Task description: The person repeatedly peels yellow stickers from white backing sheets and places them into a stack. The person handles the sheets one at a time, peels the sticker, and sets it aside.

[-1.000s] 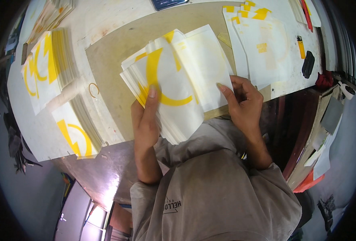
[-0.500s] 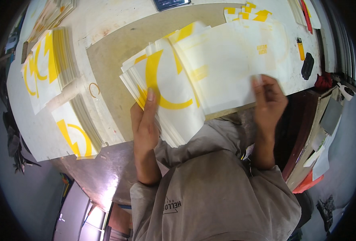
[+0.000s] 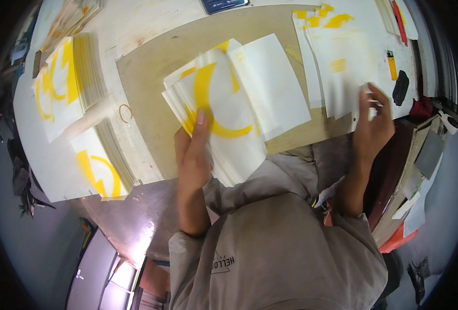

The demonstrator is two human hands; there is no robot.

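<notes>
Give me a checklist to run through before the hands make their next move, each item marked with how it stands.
1. Left hand has a grip on the bundle of printed sheets: ok, thumb on top.
2. Bundle's sheets all flush: not ok, a plain white flap sticks out to the right.
3. Right hand free of paper: cannot tell, its fingertips are blurred.
4. Pile of sheets on the right squared up: not ok, its edges are staggered.
5. Yellow lighter off that pile: ok, it lies apart, to the right.
6. Phone away from both hands: ok, at the picture's top edge.
</notes>
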